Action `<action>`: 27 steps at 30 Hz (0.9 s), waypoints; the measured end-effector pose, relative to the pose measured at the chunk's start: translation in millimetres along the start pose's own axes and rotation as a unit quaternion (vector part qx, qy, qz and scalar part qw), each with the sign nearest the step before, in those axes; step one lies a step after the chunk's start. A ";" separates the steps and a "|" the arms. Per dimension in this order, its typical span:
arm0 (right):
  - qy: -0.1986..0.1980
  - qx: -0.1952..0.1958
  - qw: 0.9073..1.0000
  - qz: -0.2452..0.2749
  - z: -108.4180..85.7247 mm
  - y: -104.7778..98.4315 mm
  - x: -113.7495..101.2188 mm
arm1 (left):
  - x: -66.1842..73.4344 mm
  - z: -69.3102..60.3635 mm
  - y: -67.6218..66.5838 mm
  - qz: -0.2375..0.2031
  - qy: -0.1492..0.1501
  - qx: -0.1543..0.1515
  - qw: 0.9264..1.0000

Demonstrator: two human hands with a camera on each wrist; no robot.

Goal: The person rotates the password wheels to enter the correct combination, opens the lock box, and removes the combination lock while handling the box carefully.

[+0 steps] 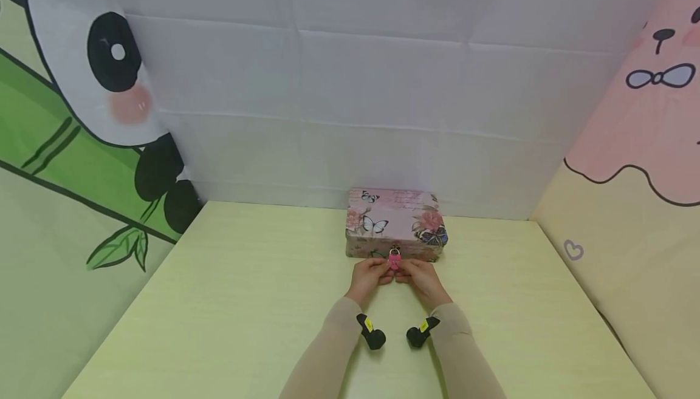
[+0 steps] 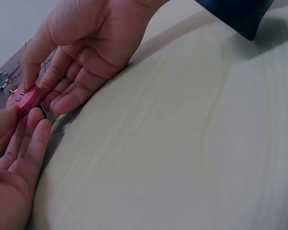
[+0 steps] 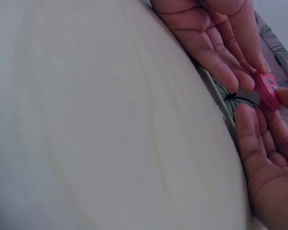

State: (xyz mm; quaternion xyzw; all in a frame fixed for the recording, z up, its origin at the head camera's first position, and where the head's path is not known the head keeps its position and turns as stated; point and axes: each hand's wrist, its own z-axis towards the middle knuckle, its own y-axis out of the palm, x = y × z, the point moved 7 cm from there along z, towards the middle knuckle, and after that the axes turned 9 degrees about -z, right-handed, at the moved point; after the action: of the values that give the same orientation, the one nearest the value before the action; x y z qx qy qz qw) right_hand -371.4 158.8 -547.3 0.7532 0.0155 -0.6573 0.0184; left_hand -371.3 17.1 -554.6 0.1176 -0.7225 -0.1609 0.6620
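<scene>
A small pink padlock (image 1: 394, 260) with number dials is at the front clasp of a floral, butterfly-printed box (image 1: 391, 214). Its shackle stands up against the clasp; whether it is locked cannot be told. From the left side, the left hand (image 1: 369, 279) pinches the padlock; from the right, the right hand (image 1: 423, 280) pinches it too. In the left wrist view, the padlock (image 2: 25, 99) is between the left hand (image 2: 12, 167) and the right hand (image 2: 93, 45). The right wrist view shows the padlock (image 3: 267, 91) between the right hand (image 3: 273, 163) and the left hand (image 3: 213, 36).
The pale table (image 1: 246, 289) extends around the box, with a white sheet (image 1: 377, 83) hanging directly behind. Printed panels stand at both sides, a panda one at left and a pink bear one at right. Black cameras (image 1: 374, 337) are strapped to both wrists.
</scene>
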 end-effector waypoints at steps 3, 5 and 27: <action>0.008 0.006 1.000 0.014 1.2 -0.1 0.5 | -0.1 -0.1 0.3 0.003 -0.006 0.002 1.000; 0.014 0.012 1.000 0.025 1.8 -0.1 1.0 | 0.2 -0.2 0.2 0.006 -0.007 0.005 1.000; 0.006 0.001 1.000 0.024 -0.6 2.2 -1.3 | 5.0 -3.1 0.7 0.003 0.028 -0.019 0.999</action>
State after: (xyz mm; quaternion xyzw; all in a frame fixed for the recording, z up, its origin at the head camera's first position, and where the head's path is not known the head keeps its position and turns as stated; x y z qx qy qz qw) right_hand -370.8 156.7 -545.9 0.7571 -0.0029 -0.6524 0.0335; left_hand -368.7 15.5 -549.5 0.1071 -0.7008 -0.1696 0.6845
